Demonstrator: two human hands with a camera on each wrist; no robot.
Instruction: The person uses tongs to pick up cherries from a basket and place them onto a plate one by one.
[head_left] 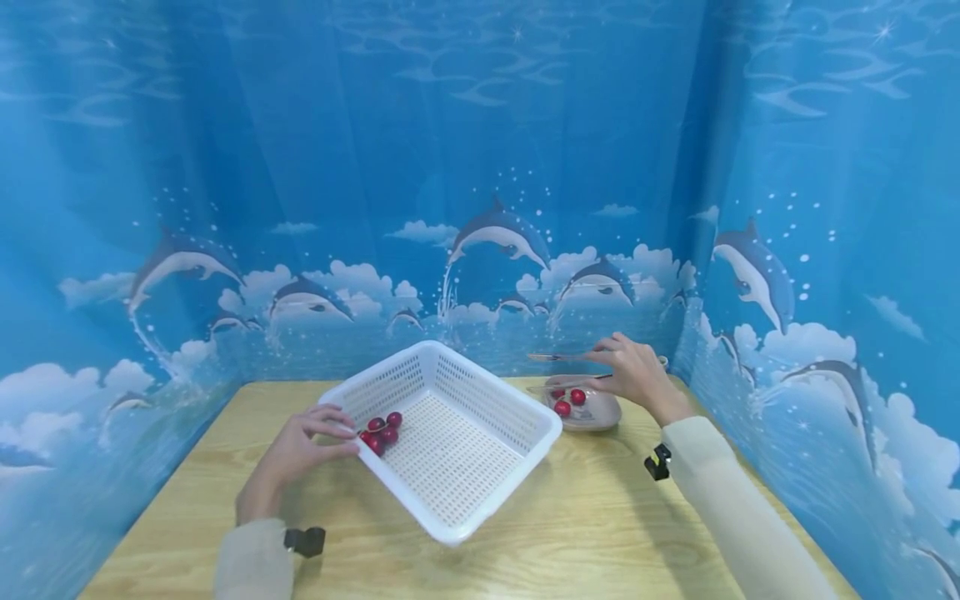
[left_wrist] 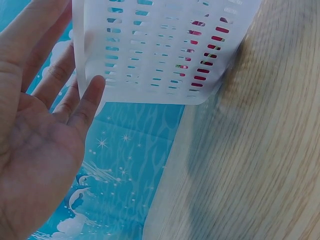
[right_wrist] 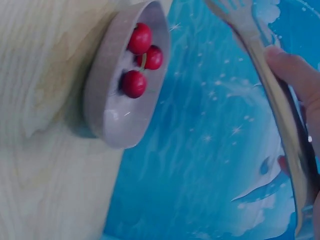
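Observation:
My left hand [head_left: 307, 446] is at the left rim of a white perforated plastic basket [head_left: 491, 500]. In the left wrist view its fingers hold the rim, with one digit against the outer wall. Several red cherries [head_left: 388, 435] lie together in the basket's left corner. My right hand [head_left: 633, 371] holds metal tongs [right_wrist: 272, 95] with a fork-like tip, their two arms spread apart above a small pale bowl [right_wrist: 102, 95]. Three cherries [right_wrist: 135, 83] sit in that bowl, one with a green stem showing. Nothing is between the tongs' tips.
Both basket and bowl stand on a light wooden table [head_left: 600, 533], the bowl near the far right edge. A blue curtain [head_left: 450, 125] with dolphins and clouds surrounds the table at the back and sides. Black straps with small devices [head_left: 305, 542] are on both wrists.

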